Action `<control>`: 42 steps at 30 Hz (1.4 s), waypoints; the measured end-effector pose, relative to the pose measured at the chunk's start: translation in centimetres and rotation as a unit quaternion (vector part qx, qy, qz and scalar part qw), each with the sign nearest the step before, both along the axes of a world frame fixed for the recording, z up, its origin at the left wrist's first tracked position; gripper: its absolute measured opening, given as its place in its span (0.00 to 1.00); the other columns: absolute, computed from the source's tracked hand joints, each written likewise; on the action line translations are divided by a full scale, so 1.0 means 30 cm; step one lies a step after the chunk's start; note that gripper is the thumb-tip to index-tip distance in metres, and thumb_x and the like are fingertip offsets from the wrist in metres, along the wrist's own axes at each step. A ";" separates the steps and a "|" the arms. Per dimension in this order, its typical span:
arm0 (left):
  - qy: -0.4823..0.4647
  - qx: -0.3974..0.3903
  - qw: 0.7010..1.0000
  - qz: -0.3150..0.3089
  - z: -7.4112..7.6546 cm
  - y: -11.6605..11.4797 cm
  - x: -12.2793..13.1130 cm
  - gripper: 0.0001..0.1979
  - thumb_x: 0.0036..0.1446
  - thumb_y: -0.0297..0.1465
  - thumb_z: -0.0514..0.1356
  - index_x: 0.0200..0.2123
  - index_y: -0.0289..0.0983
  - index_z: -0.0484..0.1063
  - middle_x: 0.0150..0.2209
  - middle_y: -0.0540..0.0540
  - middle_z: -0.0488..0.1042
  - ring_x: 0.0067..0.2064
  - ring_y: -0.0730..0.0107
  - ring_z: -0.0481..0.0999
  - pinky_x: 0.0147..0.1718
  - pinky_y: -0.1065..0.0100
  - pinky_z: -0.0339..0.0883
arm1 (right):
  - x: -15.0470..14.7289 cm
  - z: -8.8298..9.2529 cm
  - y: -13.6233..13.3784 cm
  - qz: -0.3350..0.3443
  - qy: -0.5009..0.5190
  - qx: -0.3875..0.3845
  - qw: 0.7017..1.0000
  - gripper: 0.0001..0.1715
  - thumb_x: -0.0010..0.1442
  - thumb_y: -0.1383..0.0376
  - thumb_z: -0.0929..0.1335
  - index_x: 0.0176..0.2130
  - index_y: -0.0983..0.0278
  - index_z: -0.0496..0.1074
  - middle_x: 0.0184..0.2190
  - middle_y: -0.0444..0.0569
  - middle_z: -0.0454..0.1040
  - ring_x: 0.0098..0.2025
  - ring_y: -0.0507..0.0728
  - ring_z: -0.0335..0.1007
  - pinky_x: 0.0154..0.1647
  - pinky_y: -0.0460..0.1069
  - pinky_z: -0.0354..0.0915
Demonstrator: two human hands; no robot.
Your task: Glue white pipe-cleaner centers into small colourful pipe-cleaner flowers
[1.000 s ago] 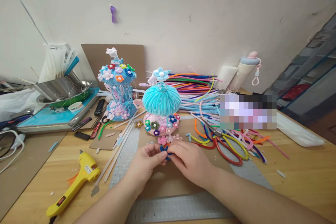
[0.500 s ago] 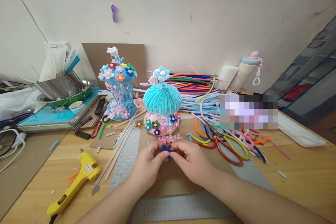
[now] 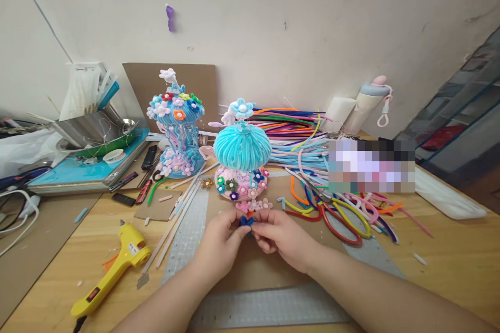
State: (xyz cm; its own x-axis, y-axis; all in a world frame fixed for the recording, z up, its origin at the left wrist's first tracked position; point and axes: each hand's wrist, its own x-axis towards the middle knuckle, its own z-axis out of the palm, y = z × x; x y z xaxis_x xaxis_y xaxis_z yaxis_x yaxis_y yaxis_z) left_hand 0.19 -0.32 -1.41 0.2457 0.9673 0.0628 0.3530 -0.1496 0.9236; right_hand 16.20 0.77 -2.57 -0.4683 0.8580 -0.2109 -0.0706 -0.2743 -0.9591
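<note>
Between my fingertips is a small dark blue pipe-cleaner flower (image 3: pixel 246 221), partly covered by the thumbs. My left hand (image 3: pixel 223 234) pinches it from the left side. From the right, my right hand (image 3: pixel 282 234) closes thumb and forefinger on its edge, the other fingers curled under. Just beyond the hands lie several pink pipe-cleaner flowers (image 3: pixel 253 205) and a bit of orange. Behind them stands a turquoise fuzzy dome (image 3: pixel 242 144) with a light blue flower (image 3: pixel 242 108) on top, above a pink base (image 3: pixel 242 190) covered in small flowers.
A yellow glue gun (image 3: pixel 117 265) lies at left beside clear glue sticks (image 3: pixel 175 223). Red-handled scissors (image 3: pixel 339 223) rest among loose pipe cleaners at right. A second decorated blue piece (image 3: pixel 177 130) stands at back left near a metal bowl (image 3: pixel 91 127). Cardboard (image 3: pixel 269 276) covers the cutting mat (image 3: pixel 269 307).
My right hand's fingers have shifted slightly on the blue flower, and its lower fingers now show curled beneath. The flower's petals have turned a little. The left hand keeps its pinch.
</note>
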 end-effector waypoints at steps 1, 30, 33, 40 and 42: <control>-0.028 -0.033 0.999 -0.007 0.004 0.003 -0.002 0.05 0.54 0.30 0.57 0.33 0.36 0.70 0.32 0.46 0.73 0.35 0.66 0.71 0.36 0.67 0.63 | 0.004 -0.001 0.003 -0.008 -0.025 0.049 0.998 0.08 0.54 0.62 0.66 0.29 0.65 0.64 0.21 0.39 0.62 0.18 0.46 0.55 0.19 0.43 0.51; -0.176 -0.256 0.950 0.036 -0.016 0.016 0.004 0.21 0.43 0.46 0.65 0.27 0.33 0.68 0.19 0.53 0.68 0.21 0.78 0.66 0.21 0.75 0.60 | 0.040 0.015 -0.010 0.011 -0.323 0.500 0.803 0.08 0.63 0.71 0.60 0.39 0.62 0.66 0.35 0.48 0.73 0.37 0.55 0.68 0.36 0.48 0.60; -0.207 -0.281 0.936 0.040 -0.020 0.011 0.011 0.23 0.41 0.48 0.66 0.26 0.33 0.68 0.20 0.52 0.69 0.21 0.79 0.67 0.21 0.75 0.60 | 0.035 0.009 -0.012 0.005 -0.324 0.486 0.812 0.07 0.63 0.70 0.60 0.38 0.62 0.66 0.33 0.47 0.73 0.35 0.54 0.68 0.34 0.47 0.60; -0.267 -0.282 0.920 0.045 -0.034 0.002 0.017 0.21 0.41 0.45 0.68 0.27 0.33 0.68 0.22 0.52 0.70 0.21 0.80 0.68 0.21 0.75 0.61 | 0.028 0.012 -0.012 0.007 -0.375 0.476 0.796 0.06 0.63 0.69 0.59 0.38 0.63 0.65 0.31 0.47 0.73 0.31 0.55 0.69 0.30 0.48 0.58; -0.269 -0.291 0.917 0.036 -0.036 0.003 0.013 0.20 0.41 0.43 0.68 0.27 0.33 0.69 0.23 0.51 0.71 0.20 0.80 0.67 0.21 0.75 0.61 | 0.030 0.009 -0.012 0.013 -0.374 0.488 0.789 0.07 0.64 0.69 0.59 0.39 0.63 0.65 0.32 0.48 0.73 0.33 0.55 0.69 0.32 0.48 0.58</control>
State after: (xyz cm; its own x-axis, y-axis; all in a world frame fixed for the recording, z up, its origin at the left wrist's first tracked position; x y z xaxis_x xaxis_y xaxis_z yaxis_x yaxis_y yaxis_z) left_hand 0.57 -0.22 -2.50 0.2652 0.8878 -0.3760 -0.1885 0.4302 0.8828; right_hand 17.11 0.39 -2.29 -0.5460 0.7752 0.3177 0.6090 0.6276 -0.4849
